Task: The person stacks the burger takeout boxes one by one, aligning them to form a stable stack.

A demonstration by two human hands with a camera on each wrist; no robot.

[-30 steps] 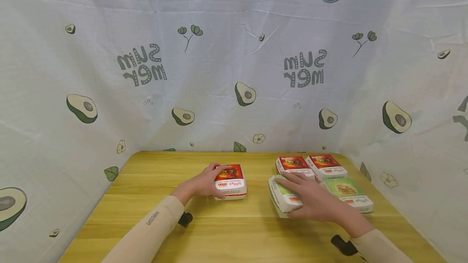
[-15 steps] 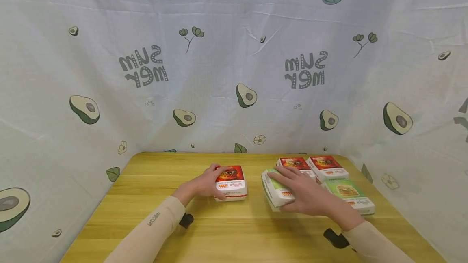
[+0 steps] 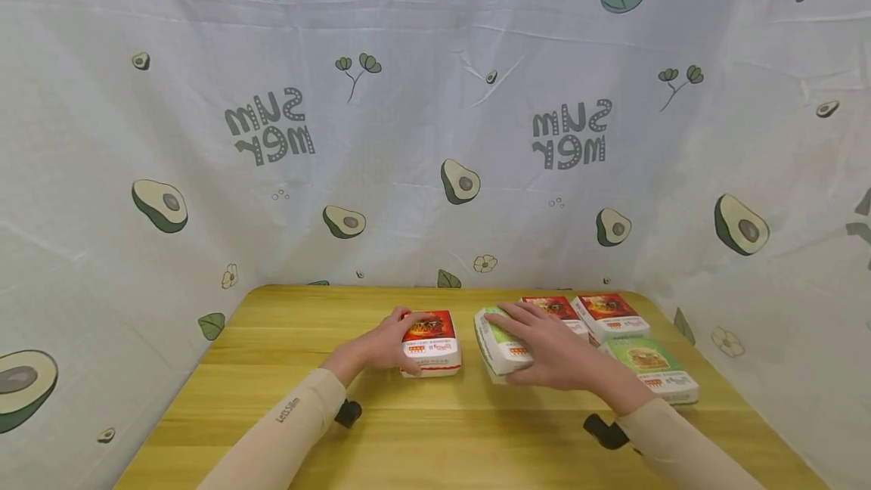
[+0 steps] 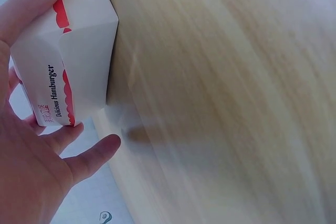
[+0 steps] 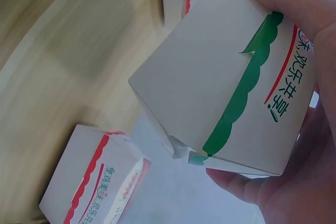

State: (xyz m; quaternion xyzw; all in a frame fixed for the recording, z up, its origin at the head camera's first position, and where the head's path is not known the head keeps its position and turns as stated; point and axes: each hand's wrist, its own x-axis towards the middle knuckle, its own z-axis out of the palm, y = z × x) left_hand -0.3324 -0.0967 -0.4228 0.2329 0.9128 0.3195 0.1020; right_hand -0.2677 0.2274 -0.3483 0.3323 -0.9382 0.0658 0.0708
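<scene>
My left hand [image 3: 381, 342] holds a red-topped hamburger box [image 3: 432, 339] near the table's middle, its thumb on the near side and fingers over the far left edge. In the left wrist view, the thumb presses one face of this box [image 4: 86, 69], printed "Delicious Hamburger", and two fingertips stand spread beyond it. My right hand [image 3: 551, 350] grips a green-topped hamburger box [image 3: 495, 346], tilted and lifted off the table just right of the red-topped one. In the right wrist view, thumb and fingers clasp this white box with a green scalloped band [image 5: 231, 77]; its underside shows.
Two more red-topped boxes, one partly hidden [image 3: 554, 308] and one at the back right [image 3: 610, 314], sit side by side on the wooden table [image 3: 327, 301]. Another green-topped box [image 3: 649, 369] lies in front of them. A printed cloth [image 3: 401, 134] hangs behind the table.
My right hand has carried the green-topped box to the left, away from the other boxes and toward the red-topped one. My left hand has stayed at its box.
</scene>
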